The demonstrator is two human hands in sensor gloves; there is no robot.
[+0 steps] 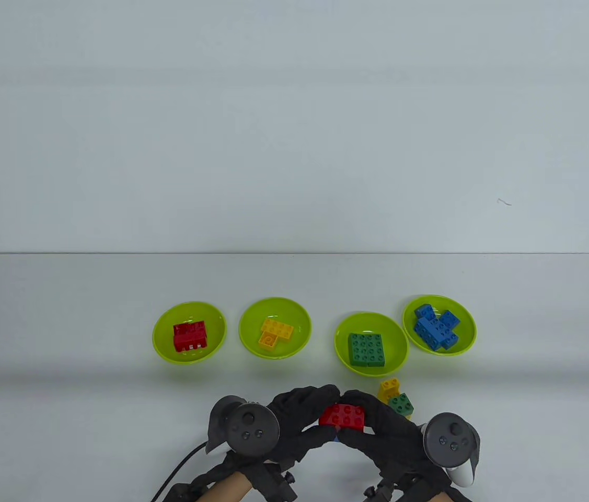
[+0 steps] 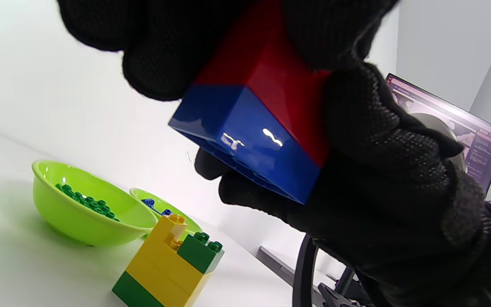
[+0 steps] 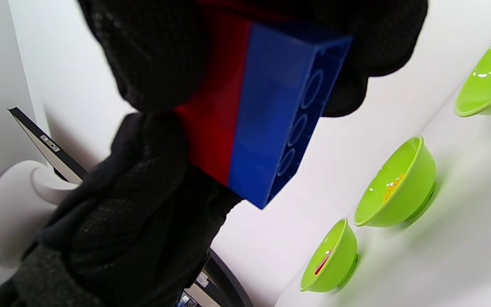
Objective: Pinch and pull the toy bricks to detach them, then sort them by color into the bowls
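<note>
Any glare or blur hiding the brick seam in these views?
Left wrist view: small glare streaks on the glossy blue brick, red-blue seam still sharp; gloved fingers at top blurred. Right wrist view: seam crisp, green bowls soft. Table view: evenly lit, blue brick almost hidden.

No legible text anywhere

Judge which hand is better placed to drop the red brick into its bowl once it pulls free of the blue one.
Left, probably. Both hands grip the joined red brick and blue brick, but the bowl with red bricks lies on the left hand's side.
</note>
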